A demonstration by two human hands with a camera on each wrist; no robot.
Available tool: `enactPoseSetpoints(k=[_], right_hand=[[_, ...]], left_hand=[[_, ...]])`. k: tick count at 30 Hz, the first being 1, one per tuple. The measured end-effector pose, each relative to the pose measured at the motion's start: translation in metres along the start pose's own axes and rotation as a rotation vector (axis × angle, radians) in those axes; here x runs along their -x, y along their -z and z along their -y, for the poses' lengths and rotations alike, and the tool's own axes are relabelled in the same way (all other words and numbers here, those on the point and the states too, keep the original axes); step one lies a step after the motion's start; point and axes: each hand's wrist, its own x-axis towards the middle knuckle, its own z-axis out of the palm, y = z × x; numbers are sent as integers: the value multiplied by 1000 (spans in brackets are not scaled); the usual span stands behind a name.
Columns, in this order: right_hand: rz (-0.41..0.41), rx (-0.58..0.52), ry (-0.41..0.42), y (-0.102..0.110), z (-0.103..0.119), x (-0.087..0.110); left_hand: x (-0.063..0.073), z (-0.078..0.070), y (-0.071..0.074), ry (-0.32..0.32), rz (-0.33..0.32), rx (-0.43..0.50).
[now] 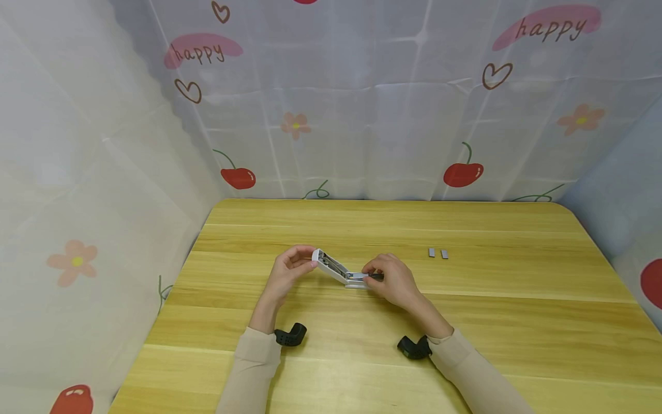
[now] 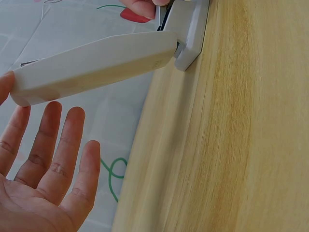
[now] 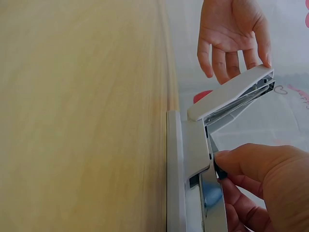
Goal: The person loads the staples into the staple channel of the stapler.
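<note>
A white stapler lies on the table, its top arm swung up and its metal magazine showing. My left hand pinches the raised end of that arm between thumb and forefinger; in the left wrist view its other fingers are spread below. At the lower half, my right hand pinches a small grey strip of staples with thumb and forefinger, right at the magazine. The thumb partly hides the strip in the right wrist view. The stapler's shiny metal rail runs along the base beside my fingers.
Two small grey staple strips lie on the wooden table beyond my right hand. Black wrist-worn devices stick out at both cuffs. A printed white curtain hangs behind the table and along its sides.
</note>
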Motion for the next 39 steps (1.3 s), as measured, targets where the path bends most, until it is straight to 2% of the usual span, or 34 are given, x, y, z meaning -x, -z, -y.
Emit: enactPoseSetpoints(k=[39], right_hand=[[17,37,17,3,-1,1]], left_hand=[[0,-2,0,-9,8,6]])
